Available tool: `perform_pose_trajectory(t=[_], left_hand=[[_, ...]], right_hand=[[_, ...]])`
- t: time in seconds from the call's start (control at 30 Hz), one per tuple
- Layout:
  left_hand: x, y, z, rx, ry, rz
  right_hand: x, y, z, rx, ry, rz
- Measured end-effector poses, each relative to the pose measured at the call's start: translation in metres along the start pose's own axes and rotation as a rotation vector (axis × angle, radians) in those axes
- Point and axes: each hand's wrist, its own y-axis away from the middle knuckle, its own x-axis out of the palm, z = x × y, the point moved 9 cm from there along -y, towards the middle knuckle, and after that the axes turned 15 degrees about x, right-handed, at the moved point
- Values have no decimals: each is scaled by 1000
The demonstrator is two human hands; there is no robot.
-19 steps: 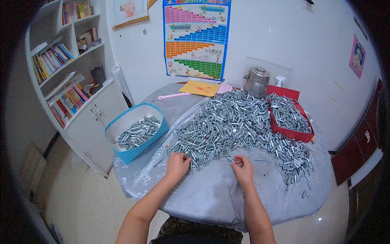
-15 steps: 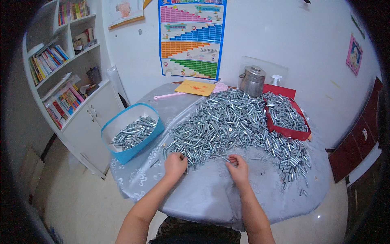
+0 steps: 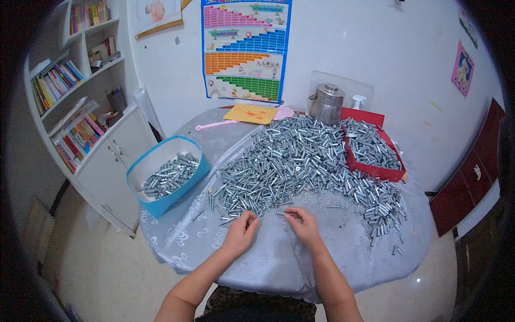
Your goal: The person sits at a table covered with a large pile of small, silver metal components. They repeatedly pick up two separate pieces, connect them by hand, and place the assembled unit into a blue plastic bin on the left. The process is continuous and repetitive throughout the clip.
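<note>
- White-walled room; round table (image 3: 343,268) under a pale patterned cloth fills the centre of the frame.
- Small metal piece (image 3: 281,213) sits at the near edge of the heap, just below frame centre, pinched at the fingertips of the right hand (image 3: 303,225). Fingers curled in, thumb meeting them on the piece.
- Left hand (image 3: 240,232) lies just to the left of it, low over the cloth, fingers bent and drawn together at the tips. Cannot tell whether it grips anything; too small to make out.
- Both forearms enter from the lower edge of the frame, hands near each other but apart.
- Heap of silver metal cylinders (image 3: 300,161) spreads from the hands up toward the wall and trails down the right side of the table.
- Blue bin (image 3: 179,194) at centre left, hanging at the table's left edge, partly filled with the same cylinders.
- Red tray (image 3: 378,172) at upper right of the table, also loaded with them, touching the heap.
- Steel pot with lid (image 3: 326,103) stands at the back by the wall; yellow envelope (image 3: 251,114) and pink flat tool (image 3: 214,125) lie to its left.
- Coloured chart poster (image 3: 245,48) on the wall at top centre.
- White bookshelf with cupboard (image 3: 102,145) at upper left, books on its shelves.
</note>
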Motion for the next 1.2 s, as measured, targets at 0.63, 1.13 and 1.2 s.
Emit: perform_pose_trajectory(t=[0.63, 1.13, 1.2], left_hand=[[27, 25, 38, -119, 319, -87], [44, 27, 51, -222, 637, -153], [45, 27, 51, -270, 630, -140]], right_hand=[[47, 17, 1, 11, 35, 289], [-28, -10, -19, 234, 221, -175], [-53, -20, -25, 220, 406, -282]])
